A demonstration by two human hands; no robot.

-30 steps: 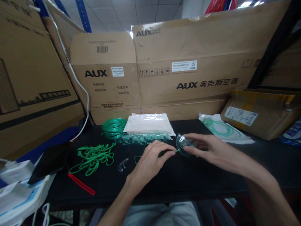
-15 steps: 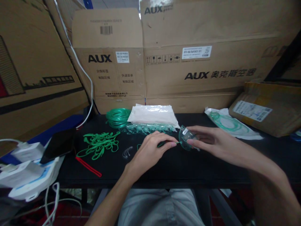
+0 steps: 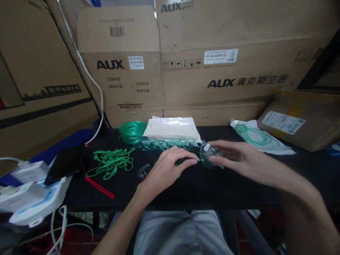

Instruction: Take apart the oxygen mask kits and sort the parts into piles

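A clear, green-tinted oxygen mask (image 3: 208,156) with a small metal nose clip is held up by my right hand (image 3: 230,156), the fingers closed around its far side. My left hand (image 3: 176,163) pinches a thin green elastic strap (image 3: 198,160) right at the mask's near edge. The strap reaches the mask's rim; whether it passes through a hole there is too small to tell. Part of the strap shows beneath the left palm, and the rest is hidden. Beyond the left hand lies a row of similar clear green masks (image 3: 164,144).
Loose green straps (image 3: 113,161), small clear pieces (image 3: 143,170) and coiled green tubing (image 3: 132,131) lie at left. White bags (image 3: 172,128) rest behind the masks. A phone (image 3: 63,163) with a red lanyard and chargers (image 3: 30,171) sit far left; packaged tubing (image 3: 255,136) and a carton (image 3: 297,117) stand right.
Both hands stay on the mask and strap with almost the same grip. The whole view has shifted slightly; nothing has been let go or picked up.
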